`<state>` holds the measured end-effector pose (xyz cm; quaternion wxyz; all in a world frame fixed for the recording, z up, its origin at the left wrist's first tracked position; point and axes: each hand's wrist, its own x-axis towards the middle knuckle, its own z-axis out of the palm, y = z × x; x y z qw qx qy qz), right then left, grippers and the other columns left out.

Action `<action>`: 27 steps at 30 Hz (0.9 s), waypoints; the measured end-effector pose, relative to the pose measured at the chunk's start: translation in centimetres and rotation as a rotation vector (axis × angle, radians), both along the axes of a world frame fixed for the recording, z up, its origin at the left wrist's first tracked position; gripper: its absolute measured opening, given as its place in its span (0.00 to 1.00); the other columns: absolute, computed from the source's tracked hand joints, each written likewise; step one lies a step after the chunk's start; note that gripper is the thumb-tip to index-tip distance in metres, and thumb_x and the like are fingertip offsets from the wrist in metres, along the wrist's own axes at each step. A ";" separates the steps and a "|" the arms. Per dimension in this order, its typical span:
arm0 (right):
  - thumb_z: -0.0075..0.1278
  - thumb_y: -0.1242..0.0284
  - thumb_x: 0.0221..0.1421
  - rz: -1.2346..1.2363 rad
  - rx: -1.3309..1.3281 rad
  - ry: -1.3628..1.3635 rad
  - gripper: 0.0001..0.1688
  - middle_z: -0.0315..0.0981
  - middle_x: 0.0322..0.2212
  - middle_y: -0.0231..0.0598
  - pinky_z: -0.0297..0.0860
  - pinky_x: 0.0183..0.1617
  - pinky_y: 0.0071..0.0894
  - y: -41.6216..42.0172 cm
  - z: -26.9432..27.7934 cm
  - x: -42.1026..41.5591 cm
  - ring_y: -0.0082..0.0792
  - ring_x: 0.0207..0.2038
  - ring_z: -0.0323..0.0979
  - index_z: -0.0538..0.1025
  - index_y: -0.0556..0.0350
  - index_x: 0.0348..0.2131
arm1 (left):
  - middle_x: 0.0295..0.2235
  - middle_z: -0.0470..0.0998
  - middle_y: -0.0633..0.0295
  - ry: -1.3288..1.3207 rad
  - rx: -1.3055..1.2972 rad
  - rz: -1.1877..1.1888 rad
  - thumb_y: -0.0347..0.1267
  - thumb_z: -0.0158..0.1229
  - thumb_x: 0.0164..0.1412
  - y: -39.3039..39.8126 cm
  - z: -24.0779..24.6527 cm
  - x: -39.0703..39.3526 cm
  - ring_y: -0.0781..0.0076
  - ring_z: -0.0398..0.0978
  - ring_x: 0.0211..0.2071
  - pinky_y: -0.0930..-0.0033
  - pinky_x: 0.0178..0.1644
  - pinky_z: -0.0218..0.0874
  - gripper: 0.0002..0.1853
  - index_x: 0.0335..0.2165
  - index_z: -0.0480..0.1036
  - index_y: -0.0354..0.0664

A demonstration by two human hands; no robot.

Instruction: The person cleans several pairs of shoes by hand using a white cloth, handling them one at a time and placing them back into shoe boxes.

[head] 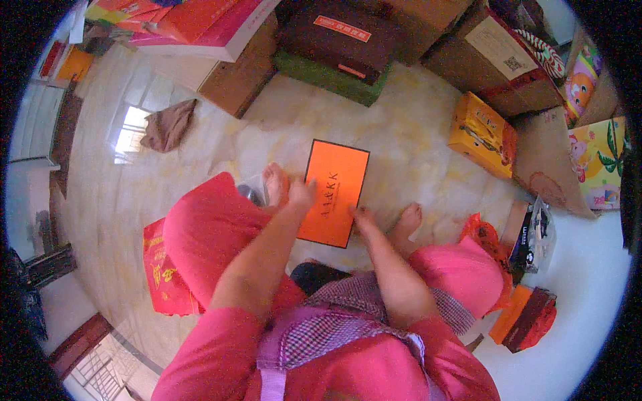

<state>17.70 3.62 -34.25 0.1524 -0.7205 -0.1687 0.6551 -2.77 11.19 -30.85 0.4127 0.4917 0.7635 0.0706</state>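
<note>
A flat orange cardboard box (336, 195) with dark edges and dark lettering on its lid lies before me, between my bare feet. My left hand (302, 193) grips its left long side, with the thumb over the edge of the lid. On the opposite side, my right hand (362, 218) holds the box near its lower right edge. Both hands are slightly blurred, and the fingers beneath or behind the box are hidden. The lid is on, so the contents cannot be seen.
A brown cloth (169, 125) lies on the marbled floor. Ahead stand a dark brown box (341, 47) and a large cardboard carton (496, 60). A yellow box (481, 133) is at right. A red bag (168, 273) lies by my left leg; a clear plastic bag (541, 235) sits far right.
</note>
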 end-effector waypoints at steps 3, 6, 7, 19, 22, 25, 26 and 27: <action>0.48 0.49 0.46 0.047 0.022 0.083 0.46 0.51 0.53 0.41 0.59 0.44 0.51 -4.0 1.5 -0.8 0.44 0.51 0.55 0.49 0.49 0.56 | 0.44 0.68 0.49 0.065 -0.097 0.124 0.48 0.46 0.54 -4.8 -4.5 0.1 0.55 0.66 0.45 0.61 0.49 0.55 0.28 0.46 0.63 0.38; 0.49 0.50 0.45 0.077 0.016 0.177 0.45 0.55 0.51 0.41 0.59 0.46 0.49 -4.5 0.9 -0.3 0.44 0.50 0.57 0.50 0.49 0.55 | 0.43 0.68 0.50 0.202 -0.060 0.087 0.49 0.47 0.53 0.1 -0.7 -1.3 0.57 0.66 0.44 0.61 0.47 0.56 0.29 0.46 0.63 0.38; 0.50 0.51 0.45 0.101 0.025 0.211 0.45 0.56 0.50 0.42 0.58 0.46 0.48 -4.0 1.0 -0.1 0.44 0.49 0.58 0.50 0.50 0.55 | 0.43 0.69 0.51 0.246 -0.038 0.076 0.50 0.47 0.53 1.2 -0.1 -1.9 0.57 0.67 0.43 0.61 0.46 0.57 0.30 0.46 0.63 0.38; 0.55 0.66 0.43 -0.116 0.152 0.106 0.37 0.58 0.48 0.43 0.61 0.46 0.48 0.4 7.7 1.8 0.40 0.50 0.59 0.56 0.54 0.50 | 0.40 0.71 0.56 -1.148 -0.734 0.522 0.55 0.50 0.50 -2.0 -1.4 0.2 0.65 0.70 0.39 0.62 0.38 0.63 0.36 0.46 0.63 0.36; 0.53 0.63 0.46 -0.233 0.234 0.151 0.35 0.59 0.47 0.41 0.64 0.43 0.47 1.1 12.5 0.7 0.39 0.50 0.59 0.57 0.52 0.50 | 0.37 0.72 0.56 -0.536 -0.246 0.295 0.49 0.55 0.49 0.3 15.6 3.7 0.65 0.72 0.36 0.61 0.37 0.64 0.30 0.44 0.64 0.36; 0.50 0.61 0.49 -0.276 0.361 0.308 0.31 0.62 0.45 0.39 0.66 0.41 0.43 2.4 17.2 0.3 0.38 0.47 0.62 0.58 0.51 0.49 | 0.36 0.72 0.55 -0.942 -0.115 0.322 0.42 0.56 0.50 2.6 18.3 3.5 0.64 0.72 0.36 0.66 0.38 0.65 0.25 0.42 0.64 0.36; 0.49 0.62 0.49 -0.361 0.438 0.376 0.29 0.63 0.44 0.38 0.66 0.41 0.42 3.2 17.3 1.0 0.37 0.46 0.63 0.59 0.50 0.48 | 0.36 0.72 0.56 -1.183 -0.159 0.305 0.40 0.56 0.50 3.8 18.6 3.5 0.64 0.73 0.35 0.68 0.39 0.66 0.24 0.41 0.64 0.36; 0.48 0.62 0.50 -0.452 0.511 0.442 0.27 0.63 0.44 0.38 0.66 0.41 0.41 3.5 17.4 2.0 0.36 0.45 0.64 0.60 0.50 0.48 | 0.35 0.73 0.56 -1.194 -0.103 0.223 0.40 0.56 0.50 4.1 19.9 3.7 0.65 0.73 0.35 0.68 0.38 0.66 0.23 0.41 0.64 0.36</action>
